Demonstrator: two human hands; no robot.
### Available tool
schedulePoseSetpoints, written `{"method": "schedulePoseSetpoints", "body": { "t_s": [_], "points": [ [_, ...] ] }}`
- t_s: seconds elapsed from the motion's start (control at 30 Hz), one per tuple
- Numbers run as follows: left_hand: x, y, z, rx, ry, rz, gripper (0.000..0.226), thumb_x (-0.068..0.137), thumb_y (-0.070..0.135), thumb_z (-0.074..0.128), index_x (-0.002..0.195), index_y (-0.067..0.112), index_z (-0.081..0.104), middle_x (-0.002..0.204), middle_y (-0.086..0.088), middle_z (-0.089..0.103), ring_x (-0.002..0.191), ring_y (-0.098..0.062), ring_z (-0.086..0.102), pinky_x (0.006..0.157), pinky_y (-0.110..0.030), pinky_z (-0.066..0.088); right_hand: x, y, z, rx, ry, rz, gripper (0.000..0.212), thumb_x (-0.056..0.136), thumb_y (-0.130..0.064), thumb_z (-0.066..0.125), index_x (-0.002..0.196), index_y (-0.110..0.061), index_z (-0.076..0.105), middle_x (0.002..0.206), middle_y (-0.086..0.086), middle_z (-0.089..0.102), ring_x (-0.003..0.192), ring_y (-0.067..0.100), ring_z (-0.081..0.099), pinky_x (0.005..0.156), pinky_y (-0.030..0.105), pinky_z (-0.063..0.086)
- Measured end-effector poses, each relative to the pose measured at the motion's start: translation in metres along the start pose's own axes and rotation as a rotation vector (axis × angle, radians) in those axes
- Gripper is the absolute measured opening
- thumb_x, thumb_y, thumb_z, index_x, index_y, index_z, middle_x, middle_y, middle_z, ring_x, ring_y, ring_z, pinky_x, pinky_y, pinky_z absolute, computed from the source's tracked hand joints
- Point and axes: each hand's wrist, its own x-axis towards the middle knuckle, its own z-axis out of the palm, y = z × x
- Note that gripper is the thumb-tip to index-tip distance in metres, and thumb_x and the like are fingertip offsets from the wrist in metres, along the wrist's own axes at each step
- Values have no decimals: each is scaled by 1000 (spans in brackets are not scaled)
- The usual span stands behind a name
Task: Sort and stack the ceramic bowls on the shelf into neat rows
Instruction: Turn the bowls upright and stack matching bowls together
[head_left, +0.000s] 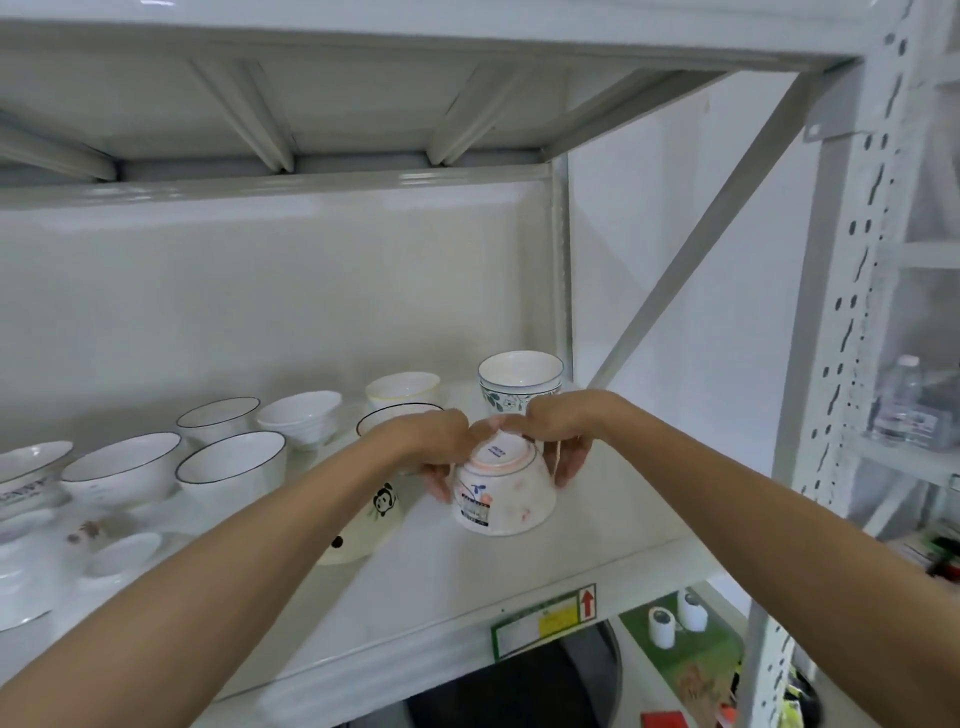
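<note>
A small white bowl with pink and blue flower markings (501, 491) is held upside down, foot ring facing the camera, just above the front right part of a white metal shelf (467, 577). The left hand (434, 447) curls its fingers around the bowl's left side; the right hand (563, 434) grips its right side the same way. A blue stamp on the base and a barcode sticker on the wall are too blurred to read. Just left stands a panda-printed bowl (371, 525), partly hidden by the left forearm. Behind are a blue-leaf patterned bowl (519, 384), a yellow-rimmed bowl (402, 389) and several black-rimmed white bowls (234, 465). A green label with a red arrow (545, 618) is stuck on the shelf's front edge.
</note>
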Motion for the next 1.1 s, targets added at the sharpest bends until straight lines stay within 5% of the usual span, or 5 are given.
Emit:
{"method": "schedulePoseSetpoints", "body": {
  "t_s": [0.53, 0.7, 0.83, 0.93, 1.1],
  "points": [
    [-19, -22, 35, -466, 101, 32, 59, 92, 56, 47, 115, 1, 50, 102, -20, 71, 82, -39, 73, 81, -46, 59, -28, -1, 35, 239, 186, 16, 71, 89, -63, 45, 131, -6, 49, 120, 19, 61, 82, 36, 73, 69, 44, 62],
    [-31, -28, 32, -468, 344, 176, 46, 88, 53, 54, 108, 12, 48, 103, -9, 66, 73, -33, 72, 76, -44, 59, -47, -12, 41, 98, 462, -50, 73, 90, -69, 33, 105, -5, 66, 87, 14, 75, 66, 30, 74, 81, 38, 59],
    [-41, -30, 20, -545, 533, 303, 83, 68, 67, 64, 129, 17, 38, 121, -13, 52, 80, -33, 71, 72, -40, 60, -64, -22, 43, 355, 633, -226, 57, 93, -66, 30, 99, -21, 66, 77, 0, 70, 69, 27, 73, 81, 35, 58],
    [-47, -33, 16, -398, 680, 442, 82, 71, 55, 72, 133, 13, 37, 121, -2, 38, 95, -19, 56, 83, -26, 46, -68, -24, 34, 859, 530, -139, 62, 96, -60, 29, 110, -10, 64, 83, 10, 69, 67, 24, 69, 64, 32, 61],
    [-60, -39, 24, -244, 739, 660, 71, 73, 36, 77, 131, 22, 39, 122, 2, 35, 96, -23, 56, 83, -34, 53, -74, -9, 22, 920, 174, 8, 69, 90, -73, 21, 89, -10, 49, 59, 10, 55, 48, 19, 54, 41, 17, 37]
  ]
}}
